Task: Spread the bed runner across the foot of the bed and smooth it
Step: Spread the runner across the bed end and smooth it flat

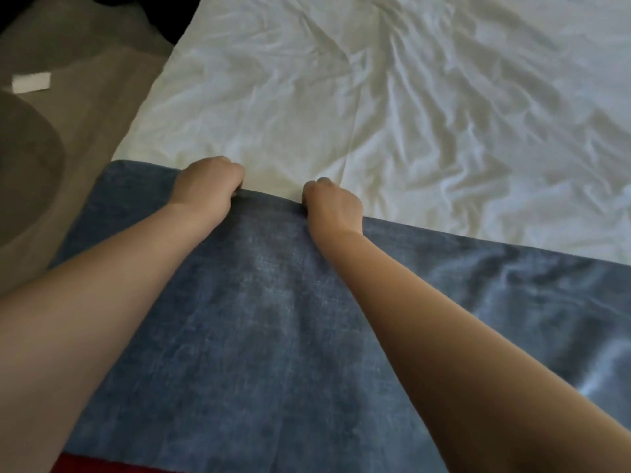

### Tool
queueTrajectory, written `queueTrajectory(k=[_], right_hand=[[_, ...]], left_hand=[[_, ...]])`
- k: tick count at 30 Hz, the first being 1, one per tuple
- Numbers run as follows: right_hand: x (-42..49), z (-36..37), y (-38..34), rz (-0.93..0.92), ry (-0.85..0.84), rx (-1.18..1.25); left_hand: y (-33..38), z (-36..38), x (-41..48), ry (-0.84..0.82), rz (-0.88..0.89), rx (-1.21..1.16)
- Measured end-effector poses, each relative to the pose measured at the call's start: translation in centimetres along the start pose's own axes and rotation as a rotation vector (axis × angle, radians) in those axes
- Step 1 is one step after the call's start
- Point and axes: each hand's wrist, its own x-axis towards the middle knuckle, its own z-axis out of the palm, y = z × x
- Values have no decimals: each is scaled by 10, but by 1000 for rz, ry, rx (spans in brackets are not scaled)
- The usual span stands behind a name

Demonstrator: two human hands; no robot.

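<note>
Blue runner (259,336) (no label): L hand (208,186) & R hand (333,208) clutch far edge.

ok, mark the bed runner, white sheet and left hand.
bed runner (259,302), head view, flat middle of the blue cloth
white sheet (392,97), head view, wrinkled centre
left hand (208,180), head view, back of the hand

A beige carpet (99,93) lay left of the bed. A small white paper (31,82) rested on it. A red strip (102,466) showed below.
</note>
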Motion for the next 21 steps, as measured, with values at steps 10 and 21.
queueTrajectory(k=[10, 21], right_hand=[[-18, -11, 103, -74, -11, 137], [-99, -58, 388, 138, -281, 44]], left_hand=[[105, 5, 4, 121, 161, -126], [338, 1, 30, -161, 313, -307]])
